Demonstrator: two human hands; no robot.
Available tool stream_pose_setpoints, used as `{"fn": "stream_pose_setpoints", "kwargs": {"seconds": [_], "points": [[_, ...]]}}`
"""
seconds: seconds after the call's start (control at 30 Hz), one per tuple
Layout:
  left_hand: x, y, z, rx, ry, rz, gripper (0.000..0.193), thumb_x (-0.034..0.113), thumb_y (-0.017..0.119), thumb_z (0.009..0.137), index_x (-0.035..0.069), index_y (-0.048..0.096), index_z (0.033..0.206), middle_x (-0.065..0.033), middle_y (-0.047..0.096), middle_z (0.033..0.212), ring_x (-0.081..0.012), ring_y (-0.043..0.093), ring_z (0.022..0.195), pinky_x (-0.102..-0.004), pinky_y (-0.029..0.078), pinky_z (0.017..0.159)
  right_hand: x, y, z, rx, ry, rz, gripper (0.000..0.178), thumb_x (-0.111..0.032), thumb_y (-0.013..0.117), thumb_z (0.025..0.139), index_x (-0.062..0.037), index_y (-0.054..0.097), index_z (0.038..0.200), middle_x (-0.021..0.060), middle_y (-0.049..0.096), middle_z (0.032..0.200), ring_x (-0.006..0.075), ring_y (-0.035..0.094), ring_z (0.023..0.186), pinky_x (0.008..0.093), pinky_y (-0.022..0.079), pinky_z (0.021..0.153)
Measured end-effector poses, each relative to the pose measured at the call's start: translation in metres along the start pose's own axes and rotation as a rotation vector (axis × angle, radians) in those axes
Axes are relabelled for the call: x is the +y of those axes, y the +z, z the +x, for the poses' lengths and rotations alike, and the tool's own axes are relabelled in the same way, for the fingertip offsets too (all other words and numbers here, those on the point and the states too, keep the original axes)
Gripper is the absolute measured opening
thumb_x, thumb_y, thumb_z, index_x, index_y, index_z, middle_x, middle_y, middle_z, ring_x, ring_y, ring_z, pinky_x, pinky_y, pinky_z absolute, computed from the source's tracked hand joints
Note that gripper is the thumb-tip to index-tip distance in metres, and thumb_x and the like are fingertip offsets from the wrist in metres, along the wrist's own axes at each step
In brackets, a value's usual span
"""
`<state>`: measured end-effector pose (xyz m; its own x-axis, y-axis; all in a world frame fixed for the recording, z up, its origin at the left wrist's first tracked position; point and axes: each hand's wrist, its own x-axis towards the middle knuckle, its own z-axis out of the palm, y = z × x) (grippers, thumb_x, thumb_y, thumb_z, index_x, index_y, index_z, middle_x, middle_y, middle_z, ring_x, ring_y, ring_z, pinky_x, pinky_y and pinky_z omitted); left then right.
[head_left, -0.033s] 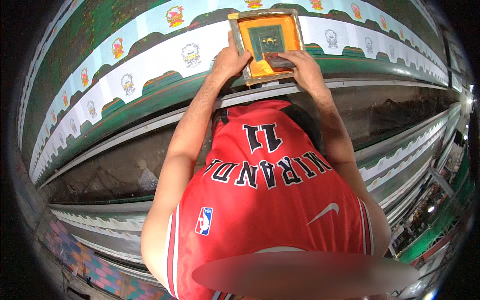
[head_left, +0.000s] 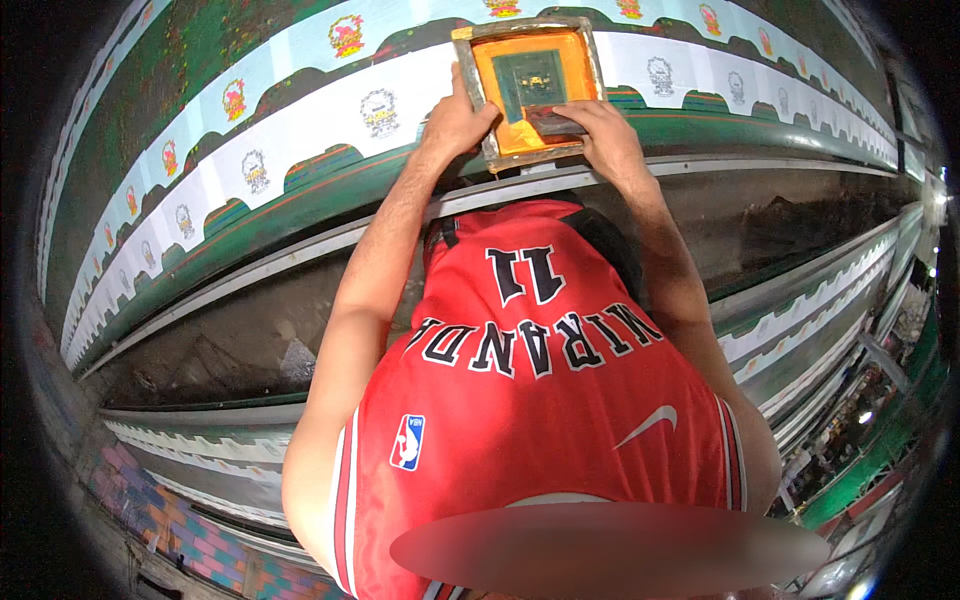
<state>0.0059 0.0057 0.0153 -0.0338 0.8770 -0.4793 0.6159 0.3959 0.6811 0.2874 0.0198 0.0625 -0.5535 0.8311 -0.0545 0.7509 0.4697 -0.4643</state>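
Note:
A small screen-printing frame [head_left: 593, 60] with worn wooden sides lies over a white fabric strip [head_left: 425, 80] on the long green table. Its mesh is orange around a dark rectangular window, with a small yellowish mark in the middle. My left hand [head_left: 460, 122] is closed on the frame's left side, thumb over the near part of that edge. Inside the near right of the frame, my right hand [head_left: 612, 138] grips a dark reddish-brown squeegee [head_left: 548, 121]. The squeegee's lower edge and some right fingertips are hard to make out. Yellow-orange ink shows beside the squeegee.
Printed emblems [head_left: 379, 112] repeat along the white strip on both sides. Beyond it runs a pale blue strip [head_left: 415, 28] with colourful emblems. A metal rail [head_left: 300, 250] edges the table before me. More tables with fabric strips [head_left: 800, 345] stand behind me.

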Motion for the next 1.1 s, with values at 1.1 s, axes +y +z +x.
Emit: {"fn": "stream_pose_setpoints", "kwargs": {"seconds": [1.1], "points": [[0.15, 0.172, 0.088, 0.118, 0.125, -0.208, 0.096, 0.02, 0.071, 0.098, 0.019, 0.015, 0.176, -0.0165, 0.078, 0.085, -0.0236, 0.073, 0.055, -0.0376, 0.06, 0.046, 0.236, -0.098, -0.046, -0.039, -0.077, -0.025, 0.052, -0.007, 0.072, 0.088, -0.0152, 0.072, 0.139, 0.0039, 0.072, 0.129, 0.0274, 0.066, 0.126, 0.0437, 0.059, 0.103]]}}
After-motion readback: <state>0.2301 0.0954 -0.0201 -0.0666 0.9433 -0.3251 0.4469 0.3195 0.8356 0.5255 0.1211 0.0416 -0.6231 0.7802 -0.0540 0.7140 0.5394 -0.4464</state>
